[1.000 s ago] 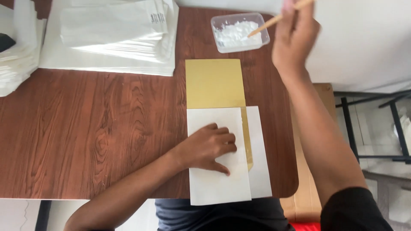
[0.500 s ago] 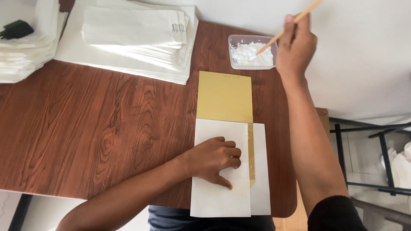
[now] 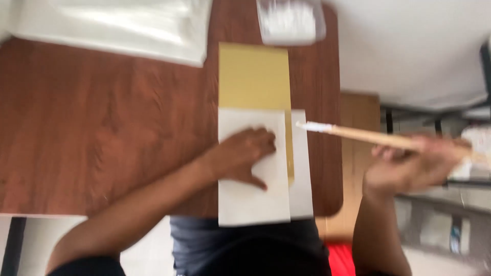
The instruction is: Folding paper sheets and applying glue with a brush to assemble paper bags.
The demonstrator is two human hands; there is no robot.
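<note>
Brown wood tabletop [image 3: 102,133], white bag stack [image 3: 107,23] far side. Gold sheet [image 3: 253,76] under white paper [image 3: 250,199], left hand [image 3: 245,156] pressing flat, fingers spread. Right hand [image 3: 409,166] pinches wooden stick [image 3: 368,135], white-coated tip just beside the paper edge. Looks like the gluing step; tub [image 3: 291,20] beyond.

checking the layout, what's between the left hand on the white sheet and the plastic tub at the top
In the head view, the gold sheet lies between the left hand and the plastic tub, then a short strip of bare wooden table.
</note>
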